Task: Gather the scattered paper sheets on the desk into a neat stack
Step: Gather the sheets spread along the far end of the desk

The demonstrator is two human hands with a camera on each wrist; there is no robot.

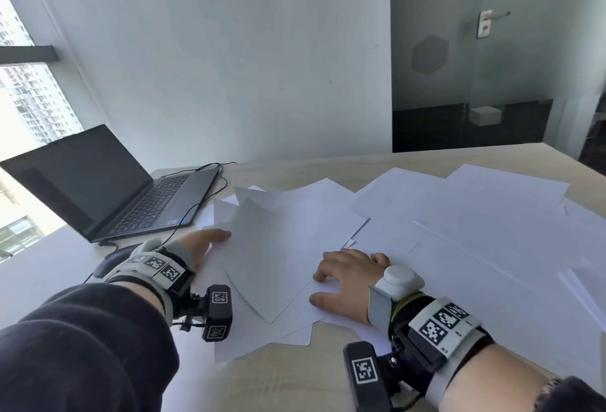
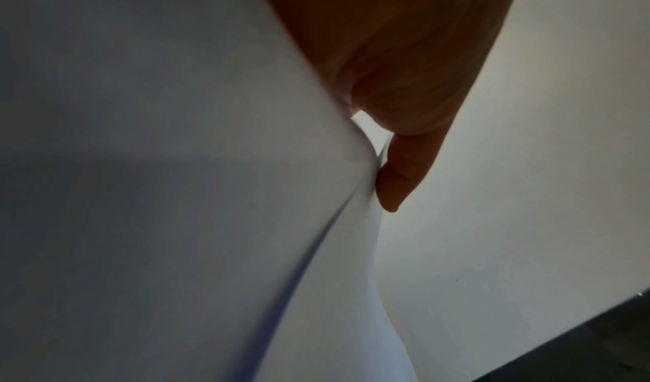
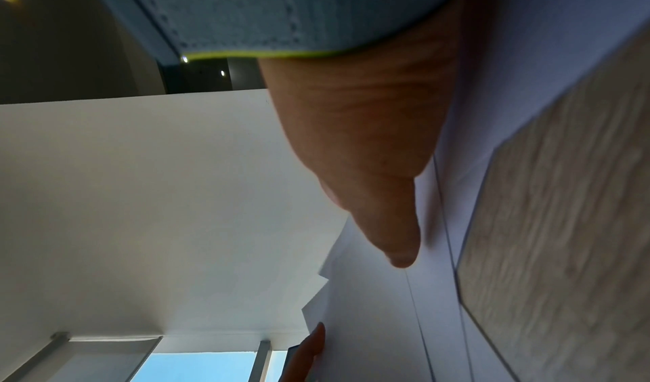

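Desk (image 1: 278, 379) holds paper sheets (image 1: 459, 231): left hand (image 1: 200, 247) gripping, right hand (image 1: 347, 283) pressing

Laptop (image 1: 108, 188): open, screen dark, far left, lid angled toward the window.
Cable (image 1: 210, 182): thin, black, looping past the laptop's right edge.
Mouse (image 1: 110, 264): dark, just in front of the laptop.
Window (image 1: 29, 109): left side, tower blocks outside.
Door handle (image 1: 488, 23): silver lever, upper right.
Wall (image 1: 229, 50): plain pale grey.
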